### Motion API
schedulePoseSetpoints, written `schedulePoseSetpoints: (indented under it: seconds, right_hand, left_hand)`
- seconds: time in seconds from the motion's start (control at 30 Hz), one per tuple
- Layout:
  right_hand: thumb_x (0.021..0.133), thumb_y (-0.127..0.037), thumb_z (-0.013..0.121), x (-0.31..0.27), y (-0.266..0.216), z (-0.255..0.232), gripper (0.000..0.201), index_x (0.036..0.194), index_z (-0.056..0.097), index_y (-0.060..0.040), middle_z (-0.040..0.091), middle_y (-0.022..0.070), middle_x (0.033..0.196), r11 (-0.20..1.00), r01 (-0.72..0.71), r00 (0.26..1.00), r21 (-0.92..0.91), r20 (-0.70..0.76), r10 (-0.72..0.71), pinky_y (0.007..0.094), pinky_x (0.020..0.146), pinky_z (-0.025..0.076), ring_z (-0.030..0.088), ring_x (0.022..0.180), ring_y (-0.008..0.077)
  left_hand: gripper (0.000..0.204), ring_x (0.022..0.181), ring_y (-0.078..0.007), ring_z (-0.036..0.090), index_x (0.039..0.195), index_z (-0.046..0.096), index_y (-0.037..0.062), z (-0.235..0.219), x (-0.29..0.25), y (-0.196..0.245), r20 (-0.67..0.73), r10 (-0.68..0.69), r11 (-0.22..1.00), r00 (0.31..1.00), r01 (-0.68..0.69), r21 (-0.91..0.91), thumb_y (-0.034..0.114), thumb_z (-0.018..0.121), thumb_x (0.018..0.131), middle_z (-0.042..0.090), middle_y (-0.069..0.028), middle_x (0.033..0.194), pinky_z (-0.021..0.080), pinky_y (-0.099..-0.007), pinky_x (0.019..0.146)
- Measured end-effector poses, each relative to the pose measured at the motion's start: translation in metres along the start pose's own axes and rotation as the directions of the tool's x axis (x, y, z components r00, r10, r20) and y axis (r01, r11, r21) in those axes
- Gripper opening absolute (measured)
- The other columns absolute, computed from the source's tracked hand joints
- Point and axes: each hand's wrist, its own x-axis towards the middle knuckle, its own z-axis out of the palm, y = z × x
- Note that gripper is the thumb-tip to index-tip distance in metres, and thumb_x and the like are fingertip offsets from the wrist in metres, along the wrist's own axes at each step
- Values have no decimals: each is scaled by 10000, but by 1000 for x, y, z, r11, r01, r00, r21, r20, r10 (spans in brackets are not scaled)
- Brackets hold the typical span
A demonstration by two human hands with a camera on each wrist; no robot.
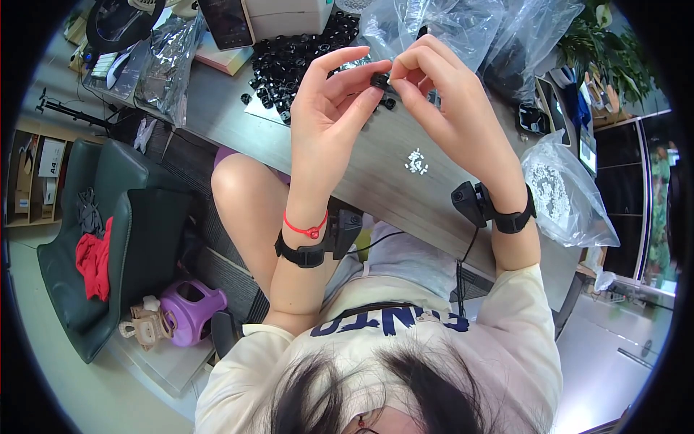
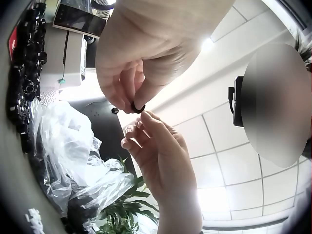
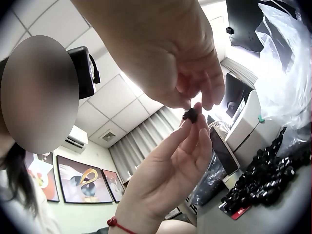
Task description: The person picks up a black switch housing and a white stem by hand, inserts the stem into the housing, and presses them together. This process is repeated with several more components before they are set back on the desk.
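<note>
Held up over the desk, my left hand [image 1: 322, 119] pinches a small black plastic part [image 3: 190, 115] between thumb and fingers. My right hand [image 1: 455, 98] meets it from the other side, thumb and forefinger pinched together right at the part. A tiny white piece [image 1: 389, 81] shows at those right fingertips, mostly hidden by them. Below the hands, a small heap of white pieces [image 1: 416, 163] lies on the desk. A large pile of similar black parts [image 1: 307, 58] spreads behind the left hand, and a few loose ones lie beneath the fingers.
Clear plastic bags [image 1: 434, 29] stand at the back of the desk [image 1: 376, 170]. On the right lies a bag of white pieces [image 1: 549, 192]. A tablet [image 1: 226, 23] leans at the back left, beside a white box [image 1: 289, 16]. A green chair [image 1: 137, 195] stands left.
</note>
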Motion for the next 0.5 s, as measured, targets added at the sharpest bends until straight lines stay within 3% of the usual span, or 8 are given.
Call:
schedulePoseSetpoints:
  seconds: [0.5]
  right_hand:
    - [920,-5,599,-2,2,2,67,978,567,6,533,68,923,995,56,998,-82,-27,-58,270,655,468,576,764,172]
  left_hand:
    - [378,1008,-110,640,1290,523,14,0,0,1,8,-9,999,1000,8,40,-48,606,926,696,-133,1169,508,-224,839]
